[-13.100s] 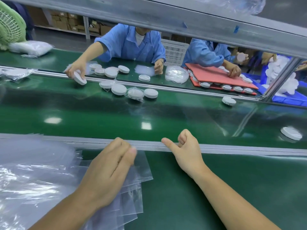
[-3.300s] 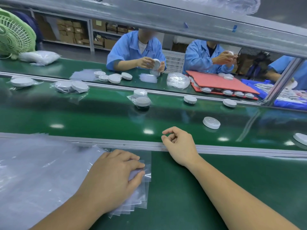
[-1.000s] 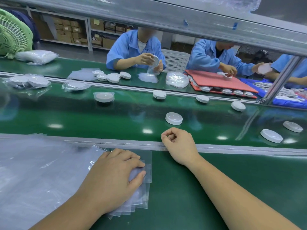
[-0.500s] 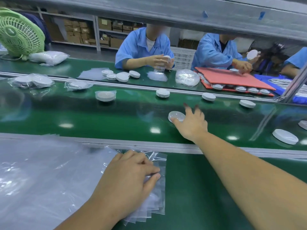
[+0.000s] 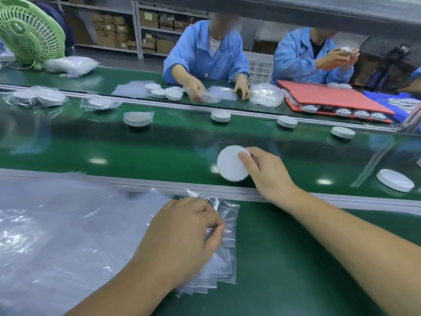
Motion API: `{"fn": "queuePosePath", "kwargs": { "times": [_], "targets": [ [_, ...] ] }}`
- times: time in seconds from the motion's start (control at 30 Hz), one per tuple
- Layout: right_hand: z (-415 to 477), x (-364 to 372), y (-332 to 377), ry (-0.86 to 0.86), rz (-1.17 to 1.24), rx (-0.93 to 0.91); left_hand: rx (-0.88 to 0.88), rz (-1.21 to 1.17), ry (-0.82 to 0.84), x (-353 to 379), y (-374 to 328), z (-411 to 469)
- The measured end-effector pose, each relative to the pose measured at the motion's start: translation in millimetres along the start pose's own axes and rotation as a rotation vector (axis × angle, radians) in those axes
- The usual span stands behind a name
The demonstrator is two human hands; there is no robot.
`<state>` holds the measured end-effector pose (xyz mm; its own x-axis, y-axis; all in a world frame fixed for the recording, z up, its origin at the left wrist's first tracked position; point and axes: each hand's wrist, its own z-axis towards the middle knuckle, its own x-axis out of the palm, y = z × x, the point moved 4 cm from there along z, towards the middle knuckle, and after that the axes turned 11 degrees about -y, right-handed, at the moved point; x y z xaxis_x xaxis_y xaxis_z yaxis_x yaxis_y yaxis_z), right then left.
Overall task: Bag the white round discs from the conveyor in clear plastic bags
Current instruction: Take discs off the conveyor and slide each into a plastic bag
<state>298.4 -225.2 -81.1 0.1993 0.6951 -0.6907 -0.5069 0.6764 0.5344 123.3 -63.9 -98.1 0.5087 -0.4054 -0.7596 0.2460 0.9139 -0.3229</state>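
right hand (image 5: 266, 174) off the rail, now gripping a lifted, tilted white disc (image 5: 231, 164), bagged discs (image 5: 38, 98) carried further left

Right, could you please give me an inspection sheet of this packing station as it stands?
Surface: glossy green belt; green bench in front of it.
Job's things: one disc held tilted over the belt; loose discs and bagged discs on the belt; bag stack on the bench.
Clutter: big plastic sheet at the bench's left.
Hands: right hand grips the disc; left hand pinches the bag stack.
Cables: nothing seen.
Surroundings: workers in blue opposite, red tray, fan, shelves of boxes.
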Motion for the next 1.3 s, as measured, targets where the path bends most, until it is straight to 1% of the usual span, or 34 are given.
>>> {"fn": "queuePosePath", "kwargs": {
  "times": [0.07,0.17,0.27,0.33,0.4,0.47,0.53,0.57,0.63,0.7,0.77,0.83,0.93,0.97,1.0,1.03,1.17,1.3],
  "targets": [
    [-39.0,-15.9,7.5,0.026,0.018,-0.094,-0.029,0.003,-0.01,-0.7,1.0,1.4],
    [-83.3,-36.2,15.1,0.003,-0.123,-0.329,-0.096,0.004,-0.041,-3.2,4.2,3.6],
    [-90.4,-50.2,21.1,-0.072,-0.165,-0.503,-0.146,0.009,-0.072,-5.1,5.9,2.6],
    [-89.3,-55.4,24.8,-0.136,-0.197,-0.645,-0.192,0.019,-0.127,-10.2,7.4,0.8],
    [-92.1,-55.7,27.4,-0.139,-0.189,-0.772,-0.227,0.037,-0.167,-14.2,8.1,0.7],
    [-98.0,-52.6,31.6,-0.145,-0.172,-0.911,-0.234,0.045,-0.177,-14.7,8.5,1.2],
    [-100.3,-50.3,36.8,-0.177,-0.133,-0.977,-0.207,0.008,-0.149,-13.0,8.0,1.6],
    [-100.8,-49.5,39.5,-0.197,-0.1,-0.976,-0.184,-0.051,-0.113,-11.5,6.8,1.6],
    [-102.3,-48.7,43.8,-0.237,0.018,-0.882,-0.143,-0.243,-0.027,-9.5,2.4,0.7],
    [-104.3,-47.8,48.0,-0.281,0.177,-0.689,-0.102,-0.364,0.037,-8.5,-2.7,-0.1],
    [-104.4,-46.4,53.9,-0.31,0.385,-0.454,-0.057,-0.372,0.015,-8.7,-4.3,-1.0],
    [-101.1,-39.9,58.7,-0.231,0.581,-0.246,-0.043,-0.394,-0.059,-10.5,-3.2,-1.2],
    [-101.0,-27.6,64.3,0.015,0.754,-0.059,-0.077,-0.46,-0.168,-15.9,0.9,-1.9],
    [-102.7,-25.0,67.0,0.087,0.803,-0.034,-0.088,-0.471,-0.197,-17.5,1.3,-1.8],
    [-104.6,-24.2,68.9,0.124,0.826,-0.032,-0.096,-0.48,-0.214,-18.4,1.3,-2.0],
    [-105.4,-24.6,70.1,0.122,0.819,-0.042,-0.102,-0.487,-0.217,-18.9,0.8,-2.2],
    [-105.6,-29.7,69.3,-0.02,0.712,-0.079,-0.1,-0.505,-0.166,-17.0,-0.4,-3.2],
    [-106.6,-33.5,70.5,-0.095,0.662,-0.11,-0.102,-0.521,-0.171,-17.4,-0.1,-2.0]
  ]
}}
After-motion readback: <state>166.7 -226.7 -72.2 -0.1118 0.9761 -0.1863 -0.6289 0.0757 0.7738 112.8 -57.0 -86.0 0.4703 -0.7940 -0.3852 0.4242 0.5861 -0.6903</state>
